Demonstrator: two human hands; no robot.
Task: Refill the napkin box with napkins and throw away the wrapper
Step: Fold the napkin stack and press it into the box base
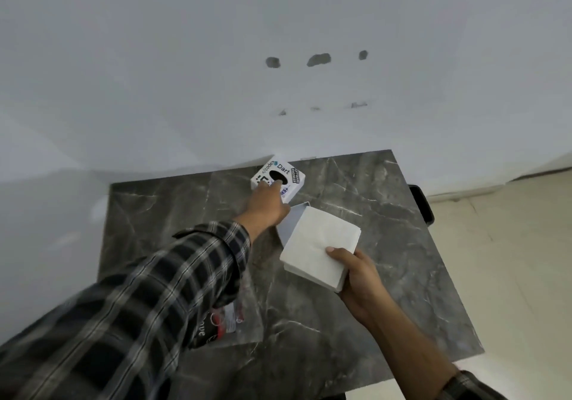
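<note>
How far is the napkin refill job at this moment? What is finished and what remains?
Done: the napkin stack is out of its wrapper, which lies on the marble table near the left sleeve. In hand: the right hand holds the stack, while the left hand is on the white box cover. A grey tray lies beside it. Left: loading the napkins, closing the box, discarding the wrapper.

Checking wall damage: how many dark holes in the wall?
3, in a row above the table: left hole, middle hole, right hole. None seem hidden.

Grey marble table (371,245) against a white wall (185,59) with patched holes; beige floor (510,260).
</note>
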